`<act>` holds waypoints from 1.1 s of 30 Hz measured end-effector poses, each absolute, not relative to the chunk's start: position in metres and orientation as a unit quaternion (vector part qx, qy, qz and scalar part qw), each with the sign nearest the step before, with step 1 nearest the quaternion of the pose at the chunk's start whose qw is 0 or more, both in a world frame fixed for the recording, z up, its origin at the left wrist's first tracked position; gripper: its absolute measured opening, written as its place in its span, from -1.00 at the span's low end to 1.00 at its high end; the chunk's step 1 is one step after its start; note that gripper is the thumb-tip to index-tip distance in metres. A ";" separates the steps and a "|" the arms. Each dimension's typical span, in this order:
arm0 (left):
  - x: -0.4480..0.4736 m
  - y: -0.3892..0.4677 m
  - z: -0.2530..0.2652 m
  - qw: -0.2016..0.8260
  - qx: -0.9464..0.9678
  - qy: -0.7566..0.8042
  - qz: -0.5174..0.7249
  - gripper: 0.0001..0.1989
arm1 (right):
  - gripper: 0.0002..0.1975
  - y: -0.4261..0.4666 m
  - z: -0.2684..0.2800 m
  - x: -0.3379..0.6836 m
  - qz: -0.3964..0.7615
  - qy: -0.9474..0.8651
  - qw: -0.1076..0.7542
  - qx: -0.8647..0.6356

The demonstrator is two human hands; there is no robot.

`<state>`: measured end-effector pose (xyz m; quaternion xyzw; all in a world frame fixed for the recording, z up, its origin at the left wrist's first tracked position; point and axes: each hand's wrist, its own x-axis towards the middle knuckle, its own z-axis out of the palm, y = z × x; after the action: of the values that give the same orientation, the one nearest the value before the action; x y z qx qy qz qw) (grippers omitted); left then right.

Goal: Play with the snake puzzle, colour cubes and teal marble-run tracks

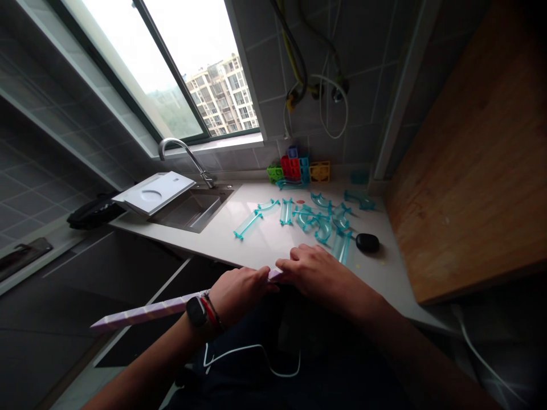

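Observation:
A long, thin, segmented pink-and-white bar [145, 312], which looks like a snake puzzle, runs from a pointed end at the left, behind my left wrist, to my fingers. My left hand [243, 285] is closed around it, thumb and fingers pinching near its right end. The fingertips of my right hand [307, 265] pinch that same end, where a small pink piece shows between the two hands. My palms hide part of the bar. Both hands are at the counter's front edge. Beyond them lie several clear turquoise track pieces [286, 211], straight and curved.
On the white counter [222, 245], a black rounded case [367, 243] lies right of the track pieces. Coloured plastic blocks [290, 167] stand against the wall. A sink [192, 209] with a tap [183, 149] and a white board [154, 192] is at left. A wooden panel [470, 171] borders the right.

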<state>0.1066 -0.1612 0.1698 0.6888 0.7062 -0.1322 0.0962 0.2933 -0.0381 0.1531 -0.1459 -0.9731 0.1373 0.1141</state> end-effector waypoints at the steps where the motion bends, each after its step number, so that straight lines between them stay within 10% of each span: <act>1: 0.106 -0.162 0.169 0.096 0.690 0.704 -0.138 -0.65 | -0.85 -0.039 0.152 0.293 0.140 -0.973 0.114 -0.143; 17: 0.083 -0.156 0.192 0.378 0.699 0.601 0.082 -0.54 | -0.73 -0.026 0.166 0.305 0.313 -0.934 0.157 -0.069; 33: 0.076 -0.157 0.182 0.197 0.722 0.663 0.013 -0.77 | -0.79 -0.041 0.156 0.295 0.150 -0.971 0.141 -0.121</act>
<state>0.0763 -0.1570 0.1816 0.7218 0.6634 0.0127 0.1970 0.2952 -0.0412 0.1563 -0.1213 -0.9710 0.1499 0.1410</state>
